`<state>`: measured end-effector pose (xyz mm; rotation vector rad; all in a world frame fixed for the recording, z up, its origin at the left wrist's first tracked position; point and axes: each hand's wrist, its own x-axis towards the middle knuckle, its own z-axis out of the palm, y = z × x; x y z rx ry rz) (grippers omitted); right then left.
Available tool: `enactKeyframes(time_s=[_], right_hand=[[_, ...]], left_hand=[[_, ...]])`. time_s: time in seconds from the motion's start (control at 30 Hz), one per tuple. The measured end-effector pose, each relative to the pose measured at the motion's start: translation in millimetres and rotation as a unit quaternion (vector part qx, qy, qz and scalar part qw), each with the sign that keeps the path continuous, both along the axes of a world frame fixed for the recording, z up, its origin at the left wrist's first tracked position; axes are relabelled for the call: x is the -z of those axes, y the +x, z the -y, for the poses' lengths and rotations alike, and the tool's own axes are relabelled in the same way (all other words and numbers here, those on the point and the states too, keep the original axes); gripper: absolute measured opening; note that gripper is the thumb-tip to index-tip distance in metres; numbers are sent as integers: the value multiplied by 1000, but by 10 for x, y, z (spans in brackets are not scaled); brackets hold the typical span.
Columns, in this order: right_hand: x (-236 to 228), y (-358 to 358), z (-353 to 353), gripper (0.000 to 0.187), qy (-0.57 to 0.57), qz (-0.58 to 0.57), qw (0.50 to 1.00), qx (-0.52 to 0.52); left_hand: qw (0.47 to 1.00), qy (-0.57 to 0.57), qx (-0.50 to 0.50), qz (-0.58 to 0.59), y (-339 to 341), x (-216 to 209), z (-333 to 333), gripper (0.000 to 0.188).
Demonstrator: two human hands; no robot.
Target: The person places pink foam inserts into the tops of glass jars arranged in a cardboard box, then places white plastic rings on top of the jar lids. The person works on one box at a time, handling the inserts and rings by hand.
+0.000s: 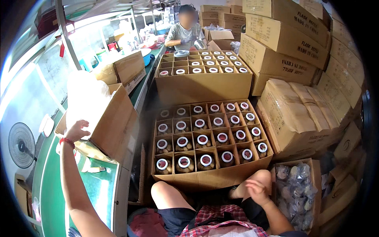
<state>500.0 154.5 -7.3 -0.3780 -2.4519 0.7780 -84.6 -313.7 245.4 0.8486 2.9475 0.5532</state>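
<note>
My left hand (pixel 76 131) is stretched out over the green bench at the left, fingers apart and holding nothing that shows. It is beside an open cardboard box (pixel 114 124) with a bright white plastic bag (pixel 85 98) in it. My right hand (pixel 257 192) hovers by my right knee with its fingers loosely bent and nothing visible in them. Ahead of my knees stands a divided carton (pixel 221 177). Its cells hold rounded glass bottles with white-rimmed, dark red tops, such as this bottle (pixel 184 162); the far left cells look hazy.
A second divided carton (pixel 201 87) stands beyond, where a person (pixel 185 33) in a striped top holds a silvery bottle. Stacked cartons (pixel 284 51) line the right. Near my right arm is a box of plastic-wrapped pieces (pixel 295 189). A fan (pixel 21 145) and a brush (pixel 94 170) are left.
</note>
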Motion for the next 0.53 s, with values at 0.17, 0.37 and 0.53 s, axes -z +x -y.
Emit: enactKeyframes(time_s=[0.17,0.37,0.53], right_hand=[[174,782,-397,13,-164,-54,965,197],[1041,2306,-633,28,-55,117,900,417],[2244,4154,-540,78,-271,258,646,666]], left_hand=[[999,28,3,-25,-1,-129,97,26],[964,125,3,-237,767,-332,-386,24],[955,160,155,-194,1649,-304,-1073,23]])
